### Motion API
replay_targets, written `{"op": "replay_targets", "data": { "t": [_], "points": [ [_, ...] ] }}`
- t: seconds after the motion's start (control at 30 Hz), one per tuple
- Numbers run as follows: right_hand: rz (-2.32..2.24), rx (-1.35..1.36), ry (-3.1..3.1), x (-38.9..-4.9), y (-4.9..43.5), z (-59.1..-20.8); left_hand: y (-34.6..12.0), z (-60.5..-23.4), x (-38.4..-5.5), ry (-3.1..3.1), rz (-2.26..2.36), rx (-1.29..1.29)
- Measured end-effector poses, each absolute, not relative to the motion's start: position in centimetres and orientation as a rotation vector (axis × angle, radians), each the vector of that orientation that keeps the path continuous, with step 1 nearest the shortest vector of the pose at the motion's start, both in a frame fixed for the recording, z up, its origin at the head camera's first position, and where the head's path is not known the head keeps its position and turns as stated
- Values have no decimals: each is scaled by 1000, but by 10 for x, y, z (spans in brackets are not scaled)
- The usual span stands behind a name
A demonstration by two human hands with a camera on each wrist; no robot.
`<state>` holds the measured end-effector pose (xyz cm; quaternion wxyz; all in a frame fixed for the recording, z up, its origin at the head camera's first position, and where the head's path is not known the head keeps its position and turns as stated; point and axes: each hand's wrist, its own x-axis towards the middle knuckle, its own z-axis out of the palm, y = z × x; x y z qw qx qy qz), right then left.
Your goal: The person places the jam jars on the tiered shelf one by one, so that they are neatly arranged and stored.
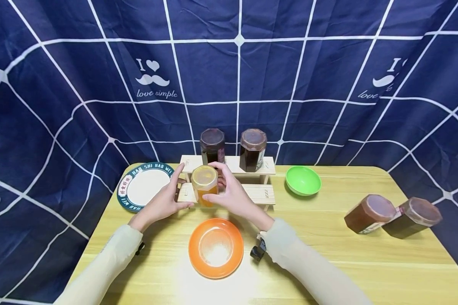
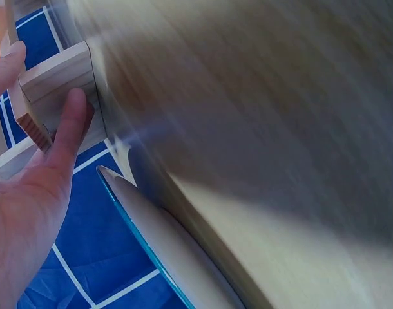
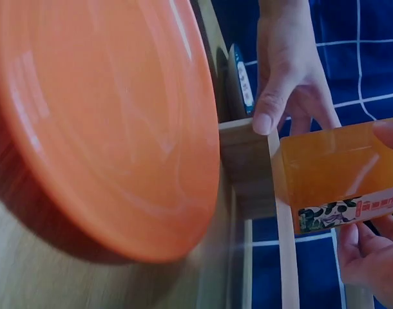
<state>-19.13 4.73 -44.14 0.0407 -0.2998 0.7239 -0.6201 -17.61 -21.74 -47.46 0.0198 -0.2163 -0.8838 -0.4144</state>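
Observation:
A jar of amber honey (image 1: pixel 205 180) with a pale yellow lid is in my right hand (image 1: pixel 234 195), which grips it round the side. Its base meets the lower step of a two-step wooden rack (image 1: pixel 257 192); in the right wrist view a printed label (image 3: pixel 351 209) shows on the jar. My left hand (image 1: pixel 162 204) holds the rack's left end, thumb at the front edge and fingers round the side board (image 2: pixel 58 71). On the upper step stand two dark jars, one at left (image 1: pixel 212 146) and one at right (image 1: pixel 252 150).
An orange plate (image 1: pixel 233 237) lies in front of the rack. Left of it is a teal-rimmed white plate (image 1: pixel 131 206), partly behind my left hand. A green bowl (image 1: pixel 303 181) sits to the right. Farther right stand a reddish-brown jar (image 1: pixel 366 214) and a dark jar (image 1: pixel 408 220).

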Motion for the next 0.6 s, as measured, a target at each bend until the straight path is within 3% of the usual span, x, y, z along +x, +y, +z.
{"op": "replay_targets", "data": {
  "t": [0.6],
  "points": [
    [-1781,-902,2432,-193,36,-441,-218,-474,-176,-2753,-1297,-669]
  ]
}}
